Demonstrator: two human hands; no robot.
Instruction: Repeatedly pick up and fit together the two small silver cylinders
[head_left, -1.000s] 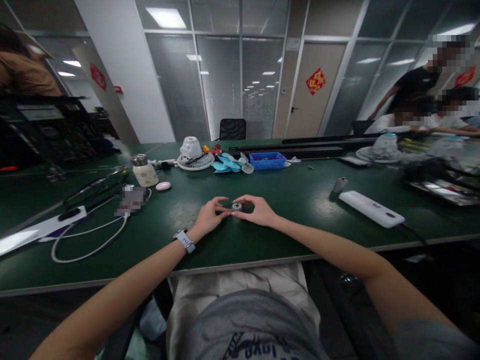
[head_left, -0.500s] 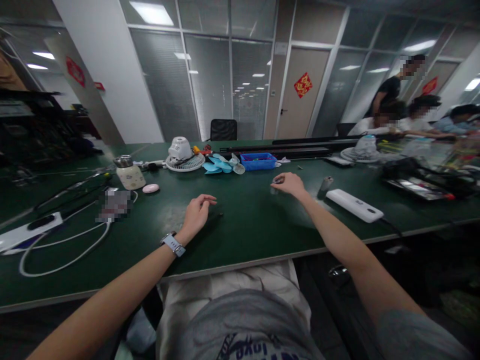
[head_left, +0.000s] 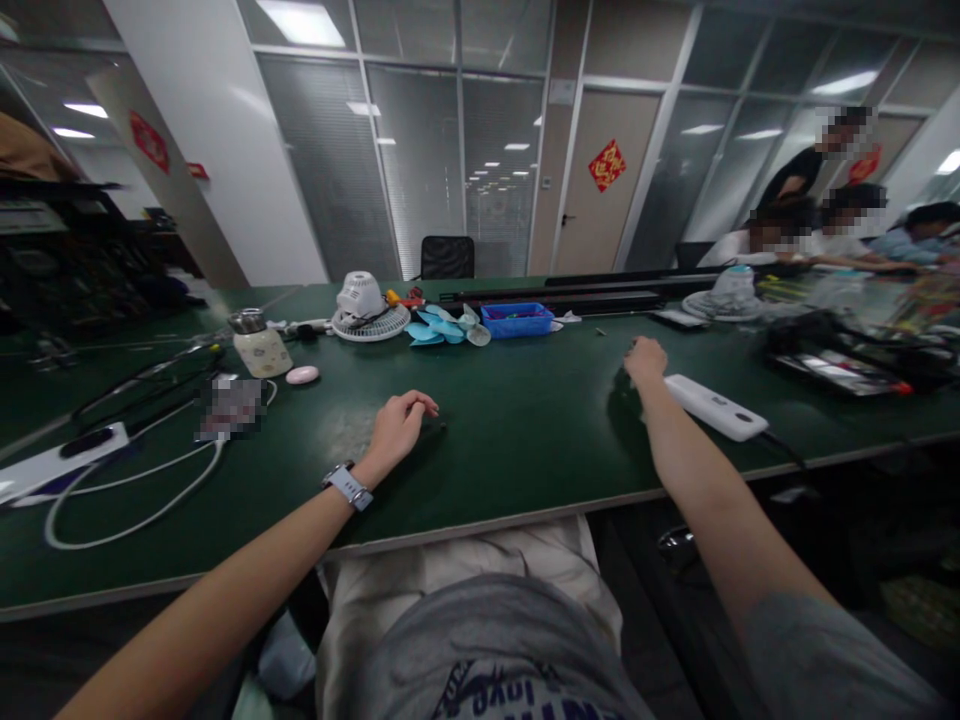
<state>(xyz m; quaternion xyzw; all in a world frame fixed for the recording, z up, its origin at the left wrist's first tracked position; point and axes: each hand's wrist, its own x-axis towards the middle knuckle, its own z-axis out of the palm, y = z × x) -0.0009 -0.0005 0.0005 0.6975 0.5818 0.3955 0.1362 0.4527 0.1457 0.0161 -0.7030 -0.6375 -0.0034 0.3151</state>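
Observation:
My left hand (head_left: 401,422) rests on the green table, wearing a watch with a pale strap at the wrist. Its fingers are loosely bent with nothing visible in them, and a tiny dark piece (head_left: 442,427) lies just past the fingertips. Out to the right, my right hand (head_left: 646,362) is closed with its fingers pointing down, beside a white power strip (head_left: 716,408). The fingers cover whatever they grip, and the grey metal cylinder that stood at this spot is hidden behind the hand.
Towards the back are a white fan housing (head_left: 367,312), light-blue fan blades (head_left: 439,327) and a blue tray (head_left: 517,320). At left stand a patterned bottle (head_left: 261,350), a pink oval case (head_left: 302,375) and a white cable (head_left: 214,465). Several people are at the far right.
My right hand has moved right, from a small silvery piece in its fingertips to where the metal cylinder stood. The silvery piece is no longer visible. My left hand has barely shifted.

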